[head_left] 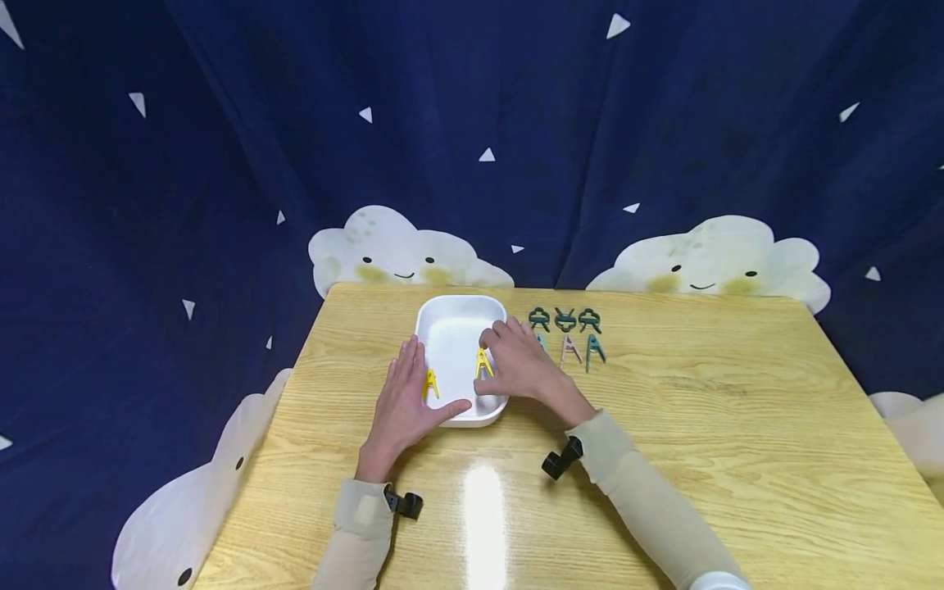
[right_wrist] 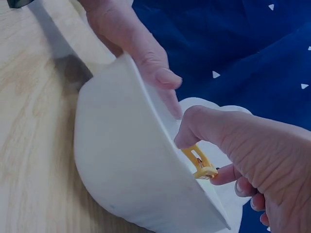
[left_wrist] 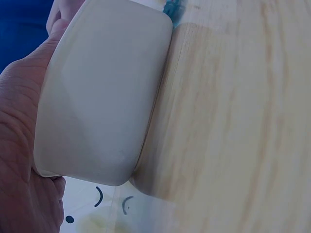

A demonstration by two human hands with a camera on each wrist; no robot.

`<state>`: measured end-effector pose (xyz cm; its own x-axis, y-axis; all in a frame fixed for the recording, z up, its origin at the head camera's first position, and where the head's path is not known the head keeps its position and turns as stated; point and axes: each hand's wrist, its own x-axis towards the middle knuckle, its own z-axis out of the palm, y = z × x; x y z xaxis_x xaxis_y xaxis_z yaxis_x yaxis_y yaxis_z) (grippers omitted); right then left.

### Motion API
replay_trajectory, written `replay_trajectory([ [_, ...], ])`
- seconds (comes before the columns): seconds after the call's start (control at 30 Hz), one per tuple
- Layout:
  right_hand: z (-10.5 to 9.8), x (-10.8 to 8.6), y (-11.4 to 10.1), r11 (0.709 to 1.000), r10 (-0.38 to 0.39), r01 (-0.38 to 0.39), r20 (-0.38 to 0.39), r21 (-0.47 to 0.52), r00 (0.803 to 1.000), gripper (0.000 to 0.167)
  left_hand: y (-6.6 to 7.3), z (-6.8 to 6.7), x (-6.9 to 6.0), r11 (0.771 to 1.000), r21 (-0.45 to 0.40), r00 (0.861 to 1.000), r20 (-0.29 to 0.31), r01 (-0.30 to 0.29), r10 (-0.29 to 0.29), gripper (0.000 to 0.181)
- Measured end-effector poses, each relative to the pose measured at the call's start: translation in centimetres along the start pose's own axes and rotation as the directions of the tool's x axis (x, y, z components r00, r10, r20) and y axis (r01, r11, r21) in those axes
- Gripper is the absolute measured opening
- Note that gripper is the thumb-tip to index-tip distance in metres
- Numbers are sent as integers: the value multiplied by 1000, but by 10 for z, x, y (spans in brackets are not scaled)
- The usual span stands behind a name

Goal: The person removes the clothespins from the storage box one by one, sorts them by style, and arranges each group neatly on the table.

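Note:
A white rectangular basin (head_left: 451,307) stands on the table. Along its left side lies my left hand (head_left: 404,401), fingers straight, the thumb reaching over the near rim. One yellow clothespin (head_left: 432,382) shows beside those fingers; whether it is clipped to the rim I cannot tell. On the right side of the basin, my right hand (head_left: 519,360) pinches a second yellow clothespin (right_wrist: 203,167) between thumb and curled fingers, just at the rim. In the left wrist view the basin's outer wall (left_wrist: 107,92) fills much of the picture, with the left palm against its edge.
Right of the basin lie several dark green clips (head_left: 565,319) in a row. Below them are a pink clothespin (head_left: 569,350), a dark teal clothespin (head_left: 595,351) and a light blue one partly behind the right hand. A blue curtain (head_left: 472,123) hangs behind the wooden table (head_left: 701,426).

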<state>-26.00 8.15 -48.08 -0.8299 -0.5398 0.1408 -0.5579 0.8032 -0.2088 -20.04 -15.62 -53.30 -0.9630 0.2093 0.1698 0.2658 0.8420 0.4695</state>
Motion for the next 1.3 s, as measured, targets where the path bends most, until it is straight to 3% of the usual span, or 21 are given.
replay_trajectory([
  [0.33, -15, -18, 24, 994, 77, -71, -72, 84, 994, 61, 1, 0, 1, 1000, -24, 1000, -21, -15, 15, 134],
  [0.57, -19, -40, 52, 989, 131, -124, -94, 77, 987, 62, 1, 0, 1, 999, -33, 1000, -20, -20, 20, 134],
  [0.97, -8, -79, 92, 978, 200, -197, -47, 70, 979, 61, 1, -1, -1, 999, -32, 1000, -10, -13, 12, 133],
  [1.3, 2, -94, 111, 972, 233, -233, -3, 30, 972, 61, 0, 0, -1, 999, -38, 1000, -20, -15, 14, 133],
])
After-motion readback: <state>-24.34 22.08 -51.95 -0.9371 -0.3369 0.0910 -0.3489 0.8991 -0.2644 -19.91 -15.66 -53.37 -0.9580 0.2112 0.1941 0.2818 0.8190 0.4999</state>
